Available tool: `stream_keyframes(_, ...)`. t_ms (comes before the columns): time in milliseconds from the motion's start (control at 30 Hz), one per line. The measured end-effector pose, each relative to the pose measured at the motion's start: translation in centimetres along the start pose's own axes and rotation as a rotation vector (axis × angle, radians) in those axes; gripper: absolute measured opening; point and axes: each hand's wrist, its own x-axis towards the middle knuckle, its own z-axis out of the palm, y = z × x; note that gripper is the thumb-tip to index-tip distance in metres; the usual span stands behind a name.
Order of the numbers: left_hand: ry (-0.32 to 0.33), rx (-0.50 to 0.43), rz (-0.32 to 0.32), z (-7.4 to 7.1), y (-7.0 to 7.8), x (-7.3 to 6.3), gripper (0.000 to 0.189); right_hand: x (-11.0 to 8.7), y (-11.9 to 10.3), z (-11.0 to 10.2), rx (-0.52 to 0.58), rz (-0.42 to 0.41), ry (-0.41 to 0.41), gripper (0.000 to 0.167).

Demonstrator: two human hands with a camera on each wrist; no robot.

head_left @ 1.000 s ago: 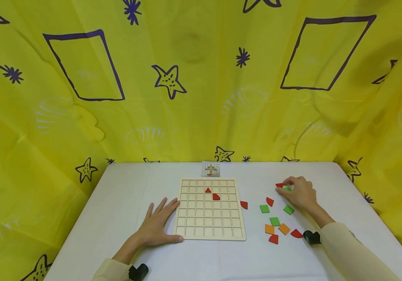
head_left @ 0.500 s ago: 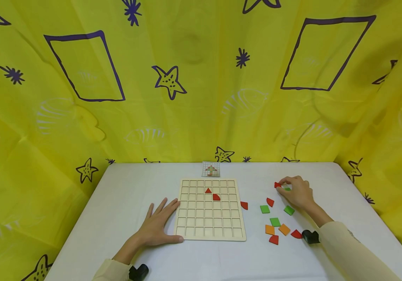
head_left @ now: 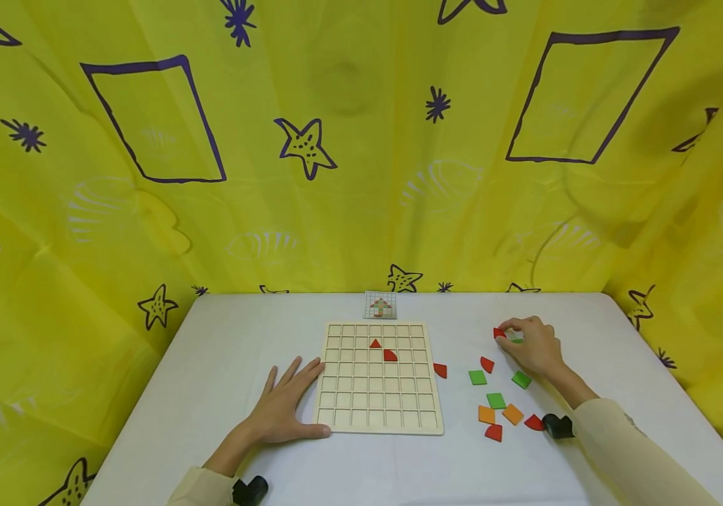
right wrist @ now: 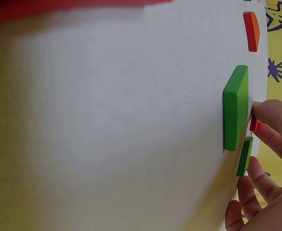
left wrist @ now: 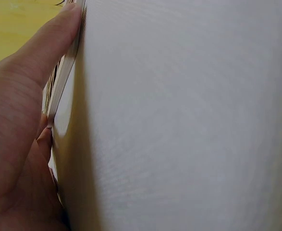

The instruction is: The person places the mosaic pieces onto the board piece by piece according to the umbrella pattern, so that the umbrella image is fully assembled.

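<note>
In head view, see gridded board (head_left: pixel 376 385) at lower centre, bearing red triangle (head_left: pixel 375 344) and red quarter (head_left: pixel 390 355) in upper cells. Note left hand (head_left: pixel 282 413) at lower left, wide, splayed, touching board's left edge and lower corner; probably so laid as a brace against sliding. Find card (head_left: pixel 380 305) just beyond board's top edge, perhaps set there for sight clear of both hands. At right, note right hand (head_left: pixel 537 346), narrow, pinching red tile (head_left: pixel 498 333) by one end, likely for easy turning. See loose tiles (head_left: pixel 496 400), red, green and orange, flat below it, probably spread for easy picking. In left wrist view, see left thumb (left wrist: pixel 40 57) at upper left against board's side, gripping nothing visible. In right wrist view, find same pinch at right edge, small green tile (right wrist: pixel 245 157) by lower fingers (right wrist: pixel 263 180), larger green tile (right wrist: pixel 236 108) farther left.
</note>
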Motion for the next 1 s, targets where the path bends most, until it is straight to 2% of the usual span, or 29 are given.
stream_keyframes(233, -0.009, -0.004, 0.008, -0.5, 0.6, 0.0, 0.116, -0.2, -0.5, -0.5, 0.043, -0.052, 0.012, 0.026)
stream_keyframes(367, -0.053, 0.008, -0.025, -0.8, 1.0, 0.0, 0.116, 0.0, -1.2, -1.2, 0.102, -0.106, 0.017, 0.025)
stream_keyframes(500, -0.061, 0.006, -0.031, -0.8, 1.0, 0.0, 0.116, -0.1, -2.3, -2.0, 0.126, -0.145, 0.014, 0.024)
stream_keyframes(667, -0.024, 0.010, -0.013, -0.1, 0.3, 0.0, 0.118, -0.3, -3.6, -2.7, 0.125, -0.202, 0.043, 0.022)
stream_keyframes(833, 0.015, -0.016, 0.036, -0.1, 0.2, -0.1, 0.115, -0.5, -4.6, -2.8, 0.141, -0.229, 0.051, 0.022)
stream_keyframes(1000, -0.009, -0.001, 0.012, -0.5, 0.6, -0.1, 0.115, -0.8, -5.6, -2.5, 0.147, -0.226, 0.036, 0.023)
